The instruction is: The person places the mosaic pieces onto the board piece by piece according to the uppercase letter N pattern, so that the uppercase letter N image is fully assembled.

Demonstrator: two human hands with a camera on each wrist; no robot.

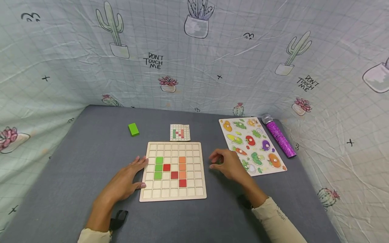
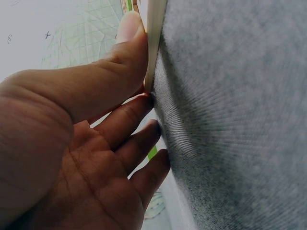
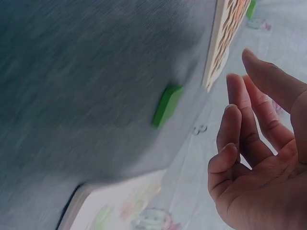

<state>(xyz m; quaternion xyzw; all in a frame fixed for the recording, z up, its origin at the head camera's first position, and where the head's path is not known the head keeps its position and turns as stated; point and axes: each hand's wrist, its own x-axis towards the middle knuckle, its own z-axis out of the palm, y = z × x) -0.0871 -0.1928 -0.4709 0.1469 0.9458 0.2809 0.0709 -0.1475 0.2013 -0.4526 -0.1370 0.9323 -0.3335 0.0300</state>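
A pale wooden grid board (image 1: pixel 173 193) lies in the middle of the table. Set in its cells are a green column (image 1: pixel 158 168), an orange column (image 1: pixel 182 167) and three red squares (image 1: pixel 166 167) stepping down between and below them. My left hand (image 1: pixel 123 182) rests along the board's left edge, fingers spread, thumb touching near the lower corner. To the board's right, my right hand (image 1: pixel 228 164) hovers with bent fingers, thumb and fingertips apart and nothing between them. By it, a green block (image 3: pixel 166 106) lies on the table, mostly hidden under the hand in the head view.
Behind the board lies a small pattern card (image 1: pixel 180 132). Another green block (image 1: pixel 133 129) sits at the back left. On the right are a vegetable puzzle board (image 1: pixel 253 160) and a glittery purple microphone (image 1: pixel 279 136). A printed cloth (image 1: pixel 197 67) hangs along the table's back.
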